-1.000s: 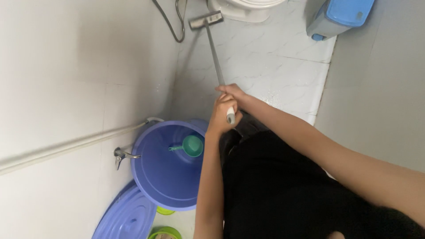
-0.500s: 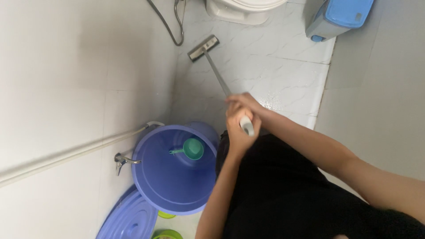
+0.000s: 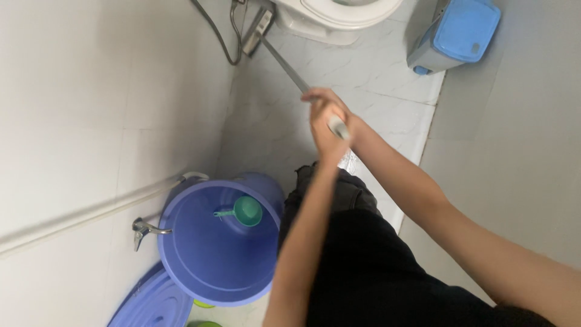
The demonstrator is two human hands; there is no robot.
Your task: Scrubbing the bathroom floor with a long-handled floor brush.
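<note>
The brush head [image 3: 257, 30] has slid up beside the toilet [image 3: 339, 18], both hands [image 3: 327, 124] squeeze its long handle [image 3: 290, 66], and a hard push could bump the hose [image 3: 224, 42].

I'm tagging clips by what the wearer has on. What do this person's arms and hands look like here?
Both arms are bare from what shows down to the fingers: no sleeves, no gloves. The left hand and right hand show no watch, ring or band that I can make out. The dark cloth below belongs to the person's black clothing, not to sleeves.
</note>
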